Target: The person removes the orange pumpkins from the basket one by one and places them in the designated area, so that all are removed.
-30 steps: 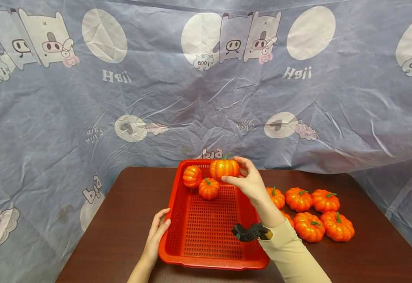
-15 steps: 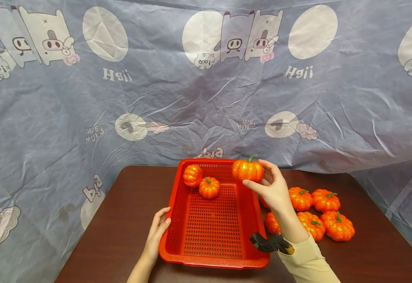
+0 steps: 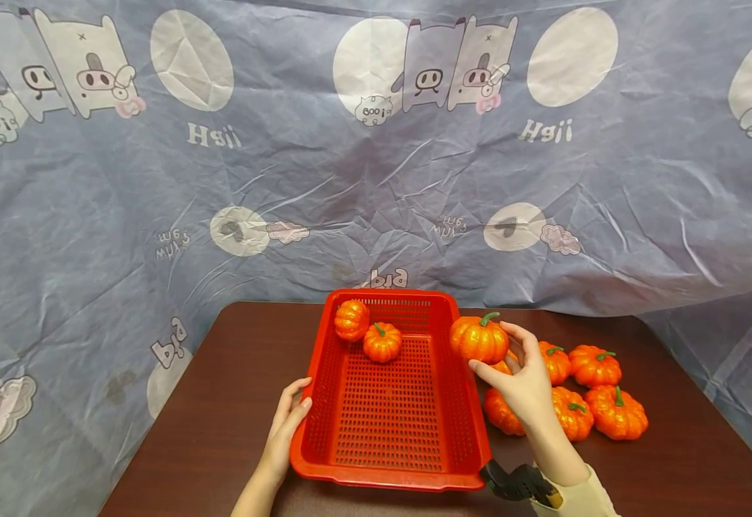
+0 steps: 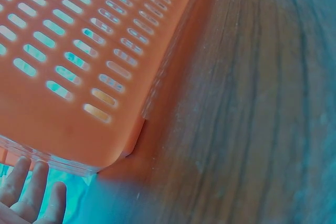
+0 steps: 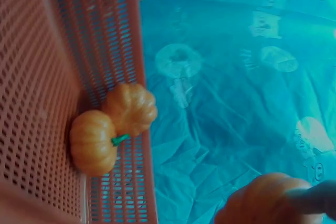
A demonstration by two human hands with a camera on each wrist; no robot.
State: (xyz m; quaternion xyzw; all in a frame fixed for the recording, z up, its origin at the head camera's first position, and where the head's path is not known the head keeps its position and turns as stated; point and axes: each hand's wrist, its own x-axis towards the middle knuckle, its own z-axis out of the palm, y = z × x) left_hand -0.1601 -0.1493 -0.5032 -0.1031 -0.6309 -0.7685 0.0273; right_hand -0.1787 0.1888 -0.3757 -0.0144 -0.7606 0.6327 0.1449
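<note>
"Pumpkin (image 3: 479,339), orange and with a green stem, is in the air at the right rim of the basket (image 3: 391,481). If it touches this rim, I cannot tell."

"And what is inside the basket?"

"It is red, with many small slots. In its far left corner there are an outer pumpkin (image 3: 353,320) and an inner pumpkin (image 3: 383,342), close together."

"On which surface does it stand?"

"On a dark brown worktop (image 3: 220,402). To the right of the basket lie loose pumpkins (image 3: 594,365) in two rows, partly hidden by the arm. Behind hangs a wrinkled grey-blue cloth (image 3: 324,179), printed with pigs, pale ovals and some words."

"Please tell me also about the hands."

"The right hand (image 3: 523,377) grasps the raised pumpkin between thumb and fingers. At this wrist are a black device (image 3: 518,482) and a cream sleeve (image 3: 576,499). The left hand (image 3: 283,431) is relaxed, its fingers resting against the basket's left rim."
</note>
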